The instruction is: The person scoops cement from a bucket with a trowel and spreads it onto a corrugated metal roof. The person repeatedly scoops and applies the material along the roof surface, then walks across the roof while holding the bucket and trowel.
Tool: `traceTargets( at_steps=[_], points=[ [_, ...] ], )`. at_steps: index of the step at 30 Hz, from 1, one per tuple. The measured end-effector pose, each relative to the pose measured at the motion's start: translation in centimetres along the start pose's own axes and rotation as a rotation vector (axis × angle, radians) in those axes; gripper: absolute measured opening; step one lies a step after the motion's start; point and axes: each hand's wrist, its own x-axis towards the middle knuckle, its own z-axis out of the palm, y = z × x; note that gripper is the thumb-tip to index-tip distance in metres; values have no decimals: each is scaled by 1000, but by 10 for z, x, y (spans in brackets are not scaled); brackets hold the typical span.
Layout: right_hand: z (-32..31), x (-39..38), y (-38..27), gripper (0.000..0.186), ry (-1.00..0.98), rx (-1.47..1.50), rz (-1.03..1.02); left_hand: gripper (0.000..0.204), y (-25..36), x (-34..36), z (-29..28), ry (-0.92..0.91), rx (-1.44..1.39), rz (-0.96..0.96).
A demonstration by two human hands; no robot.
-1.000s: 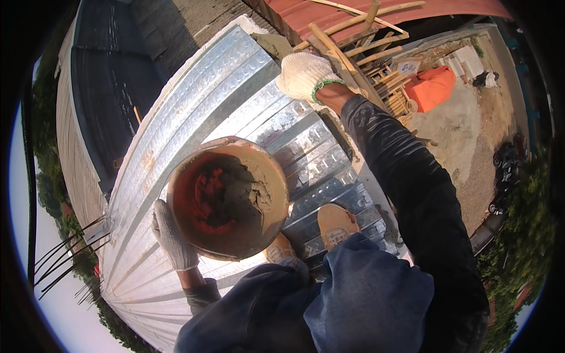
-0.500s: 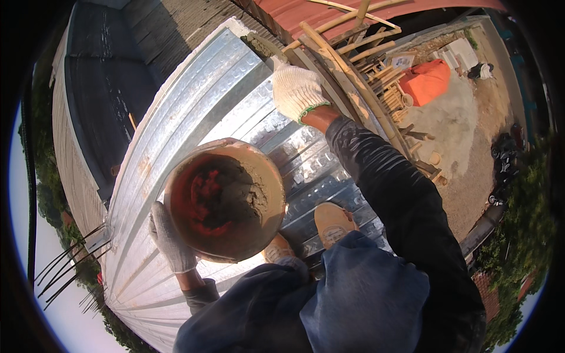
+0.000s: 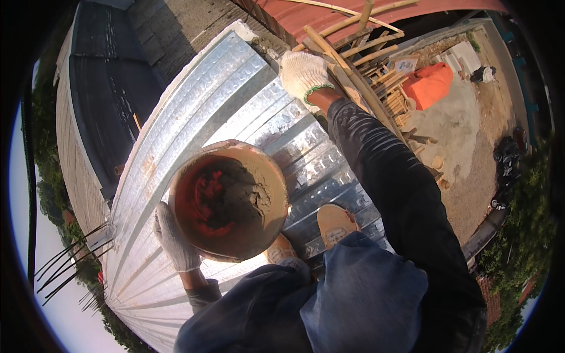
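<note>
Right hand (image 3: pixel 305 75), gloved: shifted slightly farther off from the bucket (image 3: pixel 271 176) over the last half second. Bucket, one, round: we find it upright over the ribbed metal deck (image 3: pixel 176 115), about where it was. Grey mortar (image 3: pixel 248 187), one mass, inside the bucket, with red patches on the wall.

Hands, two. Left hand (image 3: pixel 174 238), gloved: against the bucket's left side, fingers nearly straight; we cannot tell whether they grip it. Right hand: beyond the bucket and to its right, fingers bent under; what they hold, if anything, we cannot tell.

Tan shoes (image 3: pixel 338 222), two: on the bucket's near right, one partly covered by it. Dark sleeve (image 3: pixel 391 182), right arm: right of the bucket, hiding part of the deck's edge. Bamboo poles (image 3: pixel 376 55), several, overlapping past our count: beyond the bucket, rightward. Orange sheet (image 3: pixel 426 85), one: farther right of the bucket.
</note>
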Motion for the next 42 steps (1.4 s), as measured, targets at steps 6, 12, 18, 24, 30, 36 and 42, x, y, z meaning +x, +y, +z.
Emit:
traceTargets(
  at_steps=[6,12,18,24,30,36,42],
  points=[
    [27,-40,-39,28,-56,-3,27,32,3,1,2,34,28,-18],
    [23,-46,-36,39,8,219,144,35,-8,10,-8,2,34,16],
    [18,-49,-48,36,-111,323,213,38,-10,13,-3,72,120,77],
    [9,-70,-30,31,-9,486,226,41,-2,14,-10,15,140,48],
    [-8,-87,61,45,-79,837,481,42,-2,14,-4,25,160,22],
    [-18,-130,118,37,-119,1136,670,45,3,32,-25,23,288,31],
    [-29,-220,131,28,2,1447,816,48,36,-11,37,68,495,30]
  ],
)
